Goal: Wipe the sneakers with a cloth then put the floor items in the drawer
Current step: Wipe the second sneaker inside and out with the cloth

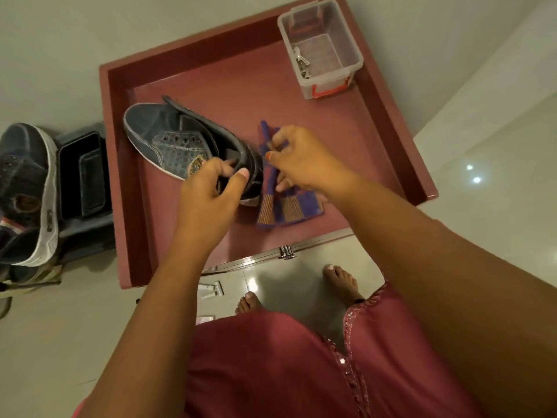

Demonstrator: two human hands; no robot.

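A dark grey sneaker lies on its side inside the open maroon drawer. My left hand grips the sneaker's heel collar, thumb over the rim. A blue and orange striped cloth lies crumpled right of the sneaker on the drawer bottom. My right hand pinches the upper part of this cloth. The second grey sneaker, with a white sole, stands outside the drawer at the far left.
A clear plastic box with red latches holds small metal items in the drawer's far right corner. A black tray sits left of the drawer beside the second sneaker. My bare feet stand on the glossy white floor below the drawer front.
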